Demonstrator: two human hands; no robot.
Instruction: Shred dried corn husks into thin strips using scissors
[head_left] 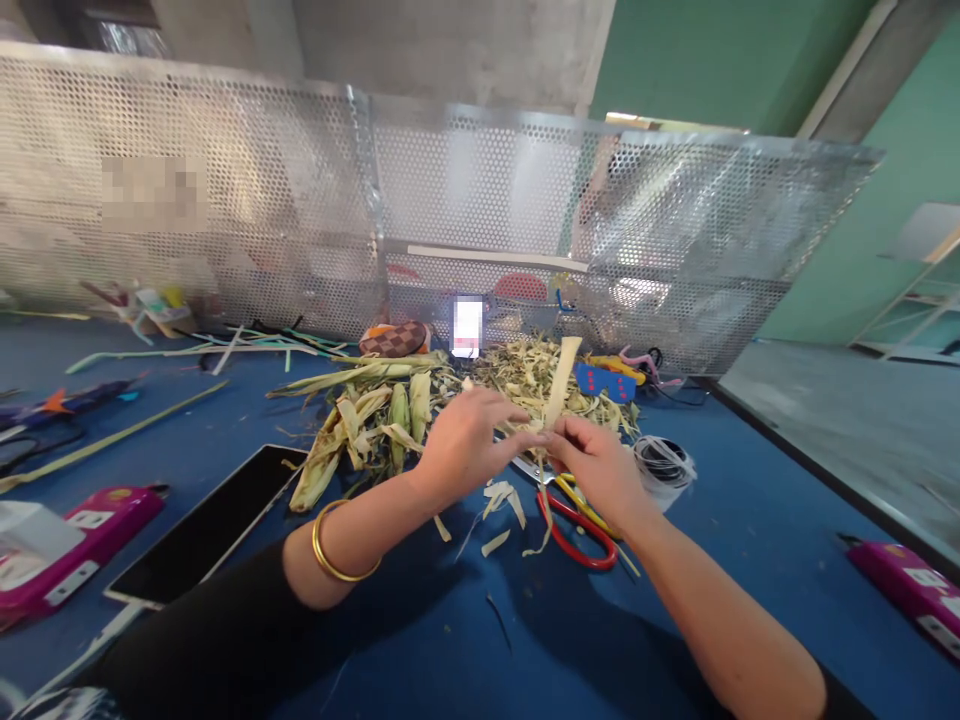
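Observation:
A pale strip of dried corn husk [564,378] stands upright between my hands, with a thin twisted tail hanging below. My right hand [600,468] pinches its lower part between thumb and fingers. From the other side, my left hand [466,437] brings its thumb to the same spot; its farther fingertips are partly hidden. Red-handled scissors [594,565] lie beneath my right hand, beside a yellow handle [589,508]. Loose husk scraps [504,500] are scattered below my hands. Larger husks [322,468] lie to the left, and a heap of shredded husk [517,372] is behind.
A black-screened tablet or phone [214,515] and a magenta power strip [112,515] lie left; another power strip [911,585] is right. A coil of thin wire [666,462] sits by my right wrist. A perforated metal screen [292,220] borders the blue table [420,640].

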